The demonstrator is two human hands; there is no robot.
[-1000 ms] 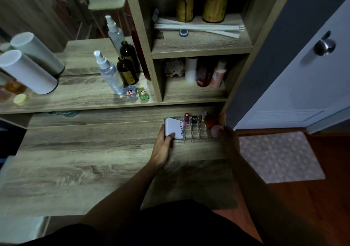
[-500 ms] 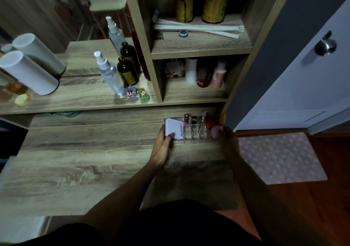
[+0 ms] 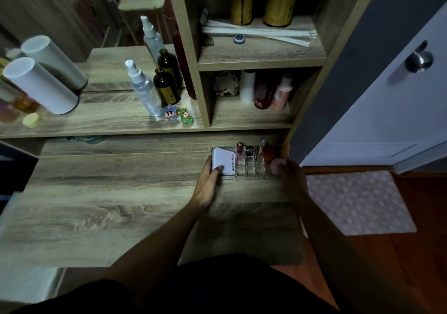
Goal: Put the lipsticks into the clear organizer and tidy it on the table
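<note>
The clear organizer [image 3: 251,171] stands at the back right of the wooden table [image 3: 108,205], close under the shelf unit. Three lipsticks stand upright in its back slots: a pink-red lipstick [image 3: 239,149], a black lipstick [image 3: 249,151] and a clear-silver lipstick [image 3: 261,147]. A white compact case [image 3: 223,160] printed "4U2skin" fills its left section, and pink and orange sponges [image 3: 275,163] sit at its right end. My left hand [image 3: 206,184] grips the organizer's left end, thumb on the white case. My right hand [image 3: 291,177] holds its right end beside the pink sponge.
The shelf [image 3: 101,122] just behind carries spray bottles [image 3: 144,88], brown bottles [image 3: 167,87], two small figurines [image 3: 179,115] and a white cylinder [image 3: 41,86]. Cubbies hold more bottles [image 3: 263,91]. A door [image 3: 399,91] and a floor mat [image 3: 358,200] lie to the right.
</note>
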